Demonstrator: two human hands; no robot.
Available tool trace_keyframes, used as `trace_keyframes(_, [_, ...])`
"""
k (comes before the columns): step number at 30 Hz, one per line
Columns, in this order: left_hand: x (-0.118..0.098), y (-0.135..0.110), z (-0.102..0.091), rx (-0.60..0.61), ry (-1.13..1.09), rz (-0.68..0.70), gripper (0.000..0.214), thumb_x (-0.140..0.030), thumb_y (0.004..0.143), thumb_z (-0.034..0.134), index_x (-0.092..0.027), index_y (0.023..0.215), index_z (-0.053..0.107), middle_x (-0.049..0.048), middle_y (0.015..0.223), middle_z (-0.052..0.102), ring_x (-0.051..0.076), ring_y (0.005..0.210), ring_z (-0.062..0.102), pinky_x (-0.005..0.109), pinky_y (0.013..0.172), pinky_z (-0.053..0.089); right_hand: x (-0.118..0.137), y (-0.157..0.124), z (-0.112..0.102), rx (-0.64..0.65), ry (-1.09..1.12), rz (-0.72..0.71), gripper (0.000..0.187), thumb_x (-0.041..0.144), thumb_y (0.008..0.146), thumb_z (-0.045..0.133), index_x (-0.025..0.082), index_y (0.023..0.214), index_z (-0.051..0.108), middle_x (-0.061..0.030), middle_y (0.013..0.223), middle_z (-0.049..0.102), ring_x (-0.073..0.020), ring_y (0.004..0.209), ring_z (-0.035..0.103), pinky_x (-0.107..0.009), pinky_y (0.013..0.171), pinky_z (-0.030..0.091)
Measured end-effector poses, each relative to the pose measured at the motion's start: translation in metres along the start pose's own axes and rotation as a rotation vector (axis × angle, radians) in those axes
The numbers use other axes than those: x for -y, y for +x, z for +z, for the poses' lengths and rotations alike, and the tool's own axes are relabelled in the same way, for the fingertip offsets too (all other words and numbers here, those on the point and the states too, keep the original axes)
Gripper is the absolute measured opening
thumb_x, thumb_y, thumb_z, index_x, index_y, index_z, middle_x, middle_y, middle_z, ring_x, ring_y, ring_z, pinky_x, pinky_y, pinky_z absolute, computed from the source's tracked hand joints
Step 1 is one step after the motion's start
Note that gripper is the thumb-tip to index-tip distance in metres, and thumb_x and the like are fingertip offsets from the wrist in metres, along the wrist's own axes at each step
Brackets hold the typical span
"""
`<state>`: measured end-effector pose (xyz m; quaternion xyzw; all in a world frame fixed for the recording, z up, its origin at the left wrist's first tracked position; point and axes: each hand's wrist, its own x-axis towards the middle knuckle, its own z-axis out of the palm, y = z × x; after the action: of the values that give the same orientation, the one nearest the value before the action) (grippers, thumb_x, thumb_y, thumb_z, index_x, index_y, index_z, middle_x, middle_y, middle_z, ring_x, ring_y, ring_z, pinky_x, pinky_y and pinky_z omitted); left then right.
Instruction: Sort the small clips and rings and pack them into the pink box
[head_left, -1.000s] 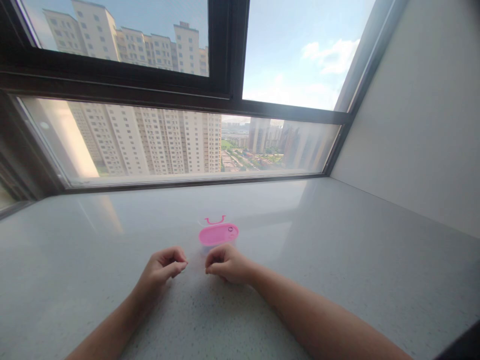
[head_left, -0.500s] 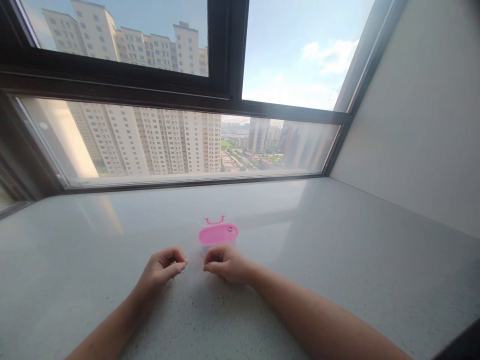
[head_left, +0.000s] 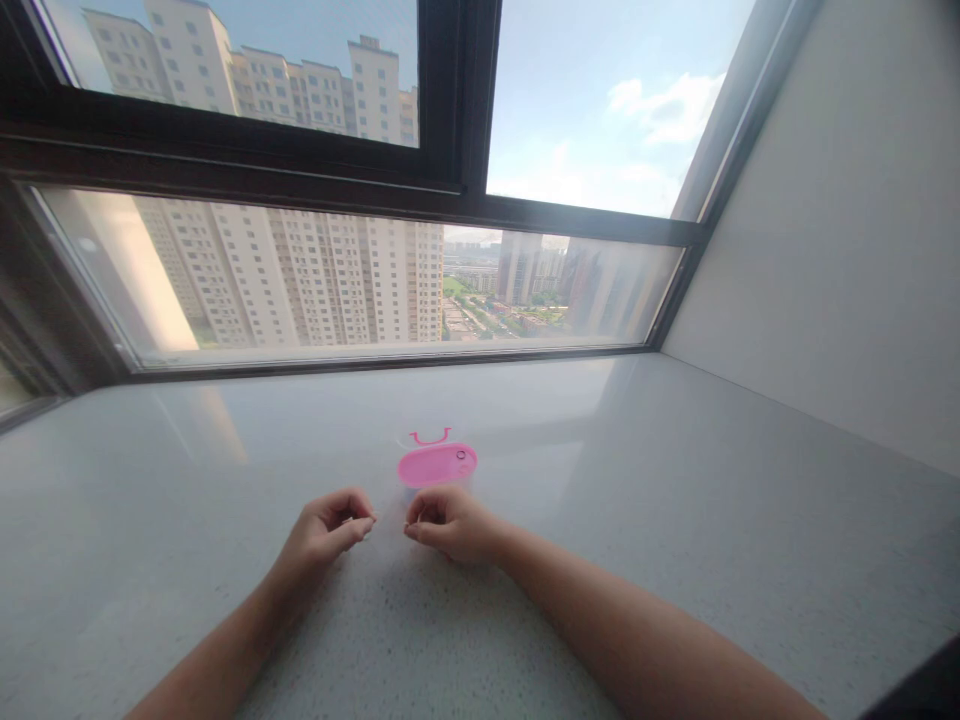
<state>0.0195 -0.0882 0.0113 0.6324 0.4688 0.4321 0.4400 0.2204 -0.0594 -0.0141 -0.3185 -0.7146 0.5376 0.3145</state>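
Observation:
My left hand (head_left: pixel 336 527) is held just above the pale speckled counter, thumb and fingertips pinched together. Whatever lies in that pinch is too small to make out. Facing it across a narrow gap, my right hand (head_left: pixel 448 524) is pinched in the same way, its fingertips pointing left; a tiny thing in it cannot be made out either. Right behind my right hand stands an oval box with a pink lid (head_left: pixel 437 465), which has a small dark ring mark at its right end. The hand hides part of the box's front side. A curved pink handle (head_left: pixel 430 437) lies beyond the box.
The speckled counter (head_left: pixel 187 560) runs up to a dark-framed window (head_left: pixel 390 366) at the back. A white wall (head_left: pixel 840 260) borders it on the right. Tall buildings show through the glass.
Both hands keep their pinches and have hardly moved. My fingertips have shifted very slightly. The pink-lidded box and the handle stay where they were.

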Motion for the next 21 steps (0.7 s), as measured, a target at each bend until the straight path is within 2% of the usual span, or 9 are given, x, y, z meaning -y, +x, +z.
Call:
trace_keyframes(10, [-0.0015, -0.0001, -0.0004, 0.009, 0.017, -0.003, 0.016, -0.030, 0.067, 0.057, -0.016, 0.063, 0.053, -0.0048, 0.057, 0.043, 0.010, 0.055, 0.035, 0.023, 0.053, 0.027, 0.0015, -0.0001, -0.0007, 0.011, 0.023, -0.011, 0.007, 0.015, 0.070, 0.063, 0.012, 0.070, 0.056, 0.0065, 0.052, 0.044, -0.0029, 0.044, 0.037, -0.015, 0.040, 0.027])
trace_keyframes(15, [-0.0061, -0.0022, 0.0020, -0.016, 0.031, -0.001, 0.014, -0.029, 0.067, 0.056, -0.016, 0.062, 0.053, -0.0045, 0.057, 0.044, 0.011, 0.056, 0.037, 0.023, 0.053, 0.028, 0.0015, -0.0001, -0.0016, 0.048, 0.111, 0.055, 0.009, 0.018, 0.070, 0.062, 0.013, 0.070, 0.054, 0.0067, 0.054, 0.045, -0.0027, 0.037, 0.037, -0.015, 0.034, 0.027])
trace_keyframes(21, [-0.0062, -0.0031, 0.0026, -0.010, 0.037, -0.015, 0.014, -0.029, 0.066, 0.056, -0.016, 0.061, 0.052, -0.0055, 0.055, 0.042, 0.010, 0.054, 0.035, 0.022, 0.052, 0.026, 0.0017, -0.0002, -0.0016, 0.073, 0.206, 0.056, 0.010, 0.020, 0.071, 0.061, 0.014, 0.069, 0.053, 0.0085, 0.047, 0.040, -0.0041, 0.033, 0.034, -0.016, 0.030, 0.028])
